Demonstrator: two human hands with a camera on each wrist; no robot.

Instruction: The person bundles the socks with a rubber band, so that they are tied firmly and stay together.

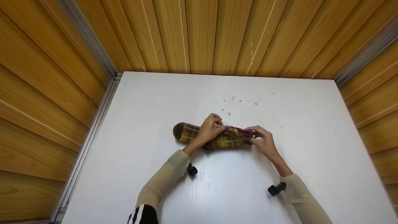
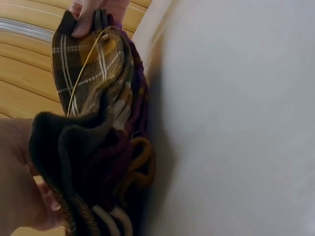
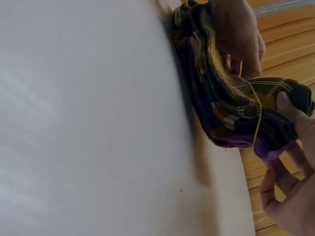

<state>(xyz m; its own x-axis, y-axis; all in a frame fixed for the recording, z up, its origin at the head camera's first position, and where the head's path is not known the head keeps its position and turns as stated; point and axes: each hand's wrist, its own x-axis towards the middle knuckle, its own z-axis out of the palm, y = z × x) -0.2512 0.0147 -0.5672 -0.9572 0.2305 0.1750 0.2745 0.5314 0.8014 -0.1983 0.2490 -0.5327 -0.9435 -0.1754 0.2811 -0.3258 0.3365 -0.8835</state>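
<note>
A stack of plaid socks in brown, yellow and purple lies across the table, its dark rounded end to the left. Around the right part of the stack runs a thin yellow elastic band. My left hand is over the middle of the stack, its fingertips pinching the band where it rises off the socks. At the stack's right end, my right hand grips the socks between thumb and fingers, the thumb on the plaid side. In the left wrist view, the folded layers show edge-on.
The white table bears small dark specks and scraps beyond the socks. Wood-look panels stand behind the table and along both sides. A black wrist device hangs at the left cuff and another at the right.
</note>
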